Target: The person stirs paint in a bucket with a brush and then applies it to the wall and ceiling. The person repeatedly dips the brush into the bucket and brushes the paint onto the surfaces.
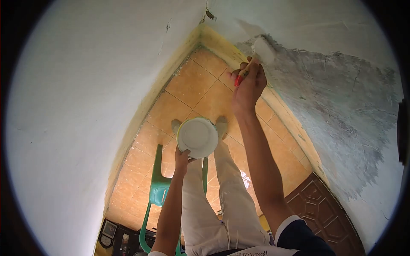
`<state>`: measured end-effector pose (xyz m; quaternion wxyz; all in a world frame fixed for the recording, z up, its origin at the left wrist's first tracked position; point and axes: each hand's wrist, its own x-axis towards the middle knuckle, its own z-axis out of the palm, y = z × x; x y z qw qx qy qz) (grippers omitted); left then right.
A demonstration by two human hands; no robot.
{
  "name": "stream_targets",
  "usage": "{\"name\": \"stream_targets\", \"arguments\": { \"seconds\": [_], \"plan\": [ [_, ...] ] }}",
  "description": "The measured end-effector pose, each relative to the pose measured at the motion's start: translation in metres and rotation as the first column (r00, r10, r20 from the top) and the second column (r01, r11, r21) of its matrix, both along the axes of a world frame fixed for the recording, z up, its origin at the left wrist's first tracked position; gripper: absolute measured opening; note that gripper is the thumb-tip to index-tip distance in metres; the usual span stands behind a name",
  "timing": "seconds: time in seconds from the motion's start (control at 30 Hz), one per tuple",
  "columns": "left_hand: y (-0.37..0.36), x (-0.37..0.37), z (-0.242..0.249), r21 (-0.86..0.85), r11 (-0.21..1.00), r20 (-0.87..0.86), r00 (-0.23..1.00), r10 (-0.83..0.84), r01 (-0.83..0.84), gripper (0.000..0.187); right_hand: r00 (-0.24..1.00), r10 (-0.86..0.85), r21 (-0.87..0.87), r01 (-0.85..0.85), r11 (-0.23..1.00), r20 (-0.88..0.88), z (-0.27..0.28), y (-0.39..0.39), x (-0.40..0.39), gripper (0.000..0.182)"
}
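My right hand (251,81) is closed around the handle of a paintbrush (244,77), whose red end points down toward the floor. The brush's bristle end is at the right-hand wall, beside a white patch (265,50) at the upper edge of a grey, unevenly coated area (329,94). Lower down, my left hand (183,158) grips the near rim of a round white bucket (197,137). White paint appears to lie inside the bucket, and its outer edge shows yellow and green smears.
A green plastic chair (159,187) stands below my left arm. Orange floor tiles (188,89) narrow into the wall corner, edged by yellow skirting (147,100). A brown panelled door (322,209) is at lower right; dark furniture with small objects (124,241) is at lower left.
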<state>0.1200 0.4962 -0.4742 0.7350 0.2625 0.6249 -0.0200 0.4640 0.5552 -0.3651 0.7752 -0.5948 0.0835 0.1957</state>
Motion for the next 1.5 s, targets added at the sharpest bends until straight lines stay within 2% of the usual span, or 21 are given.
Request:
{"name": "stream_targets", "arguments": {
  "seconds": [0.07,0.13,0.37,0.43,0.57,0.67,0.73,0.87,0.9,0.97,1.2,1.3,1.33,1.4,1.5],
  "plan": [
    [0.002,0.002,-0.001,-0.004,1.000,-0.012,1.000,0.019,-0.019,0.065,1.000,0.003,-0.057,-0.003,0.998,-0.004,0.029,0.007,-0.016,0.034],
    [0.001,0.005,-0.004,-0.010,0.999,-0.027,0.999,0.037,-0.037,0.065,1.000,0.004,-0.116,-0.005,0.993,-0.011,0.028,0.011,-0.020,0.038],
    [0.001,0.011,-0.010,-0.030,0.996,0.005,0.997,0.081,-0.080,0.064,0.995,0.072,-0.196,-0.083,0.977,-0.063,-0.096,0.017,0.001,0.044],
    [0.000,0.012,-0.009,-0.037,0.997,0.001,0.998,0.069,-0.069,0.064,0.975,0.079,-0.200,-0.122,0.972,-0.210,-0.113,0.017,0.000,0.045],
    [0.000,0.012,-0.004,-0.034,0.998,-0.006,0.999,0.049,-0.050,0.065,0.945,0.054,-0.163,-0.112,0.980,-0.323,-0.127,0.012,0.012,0.042],
    [-0.002,0.004,-0.010,-0.021,0.999,0.000,1.000,0.029,-0.029,0.066,0.955,0.048,-0.150,-0.095,0.984,-0.292,-0.090,0.011,0.017,0.039],
    [-0.004,0.000,-0.012,-0.022,0.999,-0.003,1.000,0.023,-0.023,0.066,0.987,0.041,-0.119,-0.060,0.991,-0.157,-0.051,0.008,0.011,0.037],
    [-0.003,-0.001,-0.011,-0.016,1.000,-0.032,0.999,0.011,-0.012,0.067,0.998,0.033,-0.146,-0.040,0.988,-0.050,0.015,0.006,-0.008,0.040],
    [-0.003,-0.001,-0.011,-0.013,1.000,-0.045,0.999,-0.006,0.005,0.069,0.998,0.034,-0.146,-0.040,0.988,-0.047,0.017,0.007,-0.011,0.040],
    [0.001,0.000,-0.010,-0.019,1.000,-0.036,0.999,0.000,0.000,0.069,0.991,0.042,-0.204,-0.015,0.979,0.128,0.017,0.010,-0.016,0.043],
    [0.014,0.012,-0.006,0.005,1.000,-0.024,1.000,0.013,-0.013,0.067,0.986,0.085,-0.230,-0.051,0.972,0.142,-0.059,0.028,0.009,0.046],
    [0.016,0.015,-0.006,0.007,0.999,-0.017,0.999,0.031,-0.031,0.067,0.991,0.113,-0.224,-0.125,0.967,-0.065,-0.084,0.031,0.003,0.046],
    [0.016,0.016,-0.006,0.007,1.000,-0.017,0.999,0.031,-0.031,0.067,0.992,0.112,-0.224,-0.124,0.967,-0.065,-0.087,0.029,0.002,0.046],
    [0.015,0.014,-0.006,0.025,0.999,-0.010,0.999,0.039,-0.039,0.067,0.972,0.143,-0.221,-0.183,0.958,-0.185,-0.090,0.028,0.000,0.044],
    [0.012,0.013,-0.006,0.022,0.999,-0.004,0.999,0.042,-0.042,0.067,0.958,0.108,-0.175,-0.158,0.972,-0.266,-0.084,0.022,0.008,0.042]
  ]
}}
